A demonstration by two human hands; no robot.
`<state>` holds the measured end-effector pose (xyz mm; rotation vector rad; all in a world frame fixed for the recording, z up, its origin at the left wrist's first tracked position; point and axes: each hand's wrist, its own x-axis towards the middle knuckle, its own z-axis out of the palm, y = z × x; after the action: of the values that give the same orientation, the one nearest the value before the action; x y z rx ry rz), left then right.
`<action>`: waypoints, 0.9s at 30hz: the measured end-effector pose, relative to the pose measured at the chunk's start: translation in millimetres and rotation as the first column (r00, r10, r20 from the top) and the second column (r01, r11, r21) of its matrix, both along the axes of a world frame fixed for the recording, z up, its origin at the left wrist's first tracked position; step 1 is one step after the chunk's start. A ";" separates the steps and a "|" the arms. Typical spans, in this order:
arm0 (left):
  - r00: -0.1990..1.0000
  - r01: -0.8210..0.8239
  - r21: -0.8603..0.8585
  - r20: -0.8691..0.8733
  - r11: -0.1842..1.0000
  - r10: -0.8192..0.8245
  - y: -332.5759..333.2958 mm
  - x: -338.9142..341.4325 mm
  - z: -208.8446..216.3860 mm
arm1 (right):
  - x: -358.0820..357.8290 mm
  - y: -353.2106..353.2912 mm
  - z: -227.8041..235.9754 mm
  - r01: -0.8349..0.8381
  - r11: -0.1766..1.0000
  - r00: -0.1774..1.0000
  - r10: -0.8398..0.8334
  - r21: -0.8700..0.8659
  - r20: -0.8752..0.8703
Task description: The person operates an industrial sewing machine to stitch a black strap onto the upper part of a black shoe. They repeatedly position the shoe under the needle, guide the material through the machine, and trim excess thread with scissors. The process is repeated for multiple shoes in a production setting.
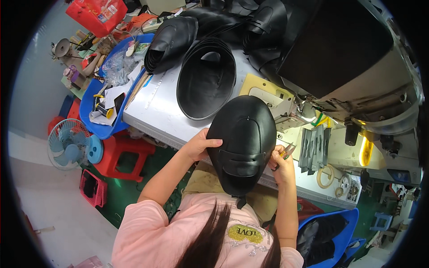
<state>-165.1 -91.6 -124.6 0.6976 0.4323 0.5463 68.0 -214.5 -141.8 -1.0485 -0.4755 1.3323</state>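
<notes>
White surface [165, 107] is partly covered. Left fingers [213, 143], tips hidden behind, and right fingers [279, 157], also holding snips [287, 152], grip opposite edges of a black shell [242, 134].

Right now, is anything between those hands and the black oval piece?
Nothing visible: the left hand grips the black oval piece by its left edge, and the right hand meets its right edge. The small snips there point away.

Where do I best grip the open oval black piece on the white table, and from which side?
Probably the near-left rim of the open oval black piece, from the left: that thin edge has white table beside it, and the open mouth leaves thumb room inside. In this view, the held black piece covers some near-right rim.
</notes>
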 end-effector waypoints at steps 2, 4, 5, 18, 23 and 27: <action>1.000 -0.009 0.009 0.009 1.000 0.009 1.7 -2.9 -1.0 | 0.0 2.7 5.0 -0.022 1.000 1.000 0.022 0.011 0.009; 0.995 -0.089 0.003 0.042 0.996 0.088 1.9 -4.4 0.9 | -11.6 4.1 17.1 0.135 0.989 0.980 -0.125 -0.054 0.153; 0.984 -0.163 -0.010 0.070 0.987 0.164 -1.8 -4.9 3.0 | -16.1 5.3 20.3 0.215 0.974 0.955 -0.194 -0.073 0.225; 0.807 -0.379 0.805 0.046 0.456 0.589 -101.7 8.1 -0.1 | -96.4 -13.9 43.8 0.005 0.995 0.992 0.008 0.099 -0.126; 0.954 0.023 0.954 -0.111 0.300 0.279 -105.7 -1.4 -12.4 | -74.9 -11.3 32.8 -0.123 0.969 0.810 0.223 0.215 -0.543; 0.928 0.072 0.921 -0.202 0.382 0.314 -83.4 11.8 -19.8 | -50.7 -9.6 41.6 0.091 0.985 0.934 -0.033 0.146 -0.355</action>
<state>-153.3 -175.0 -144.4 1.9257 0.4970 0.8177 17.3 -224.2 -100.2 -0.6674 -0.2717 1.3653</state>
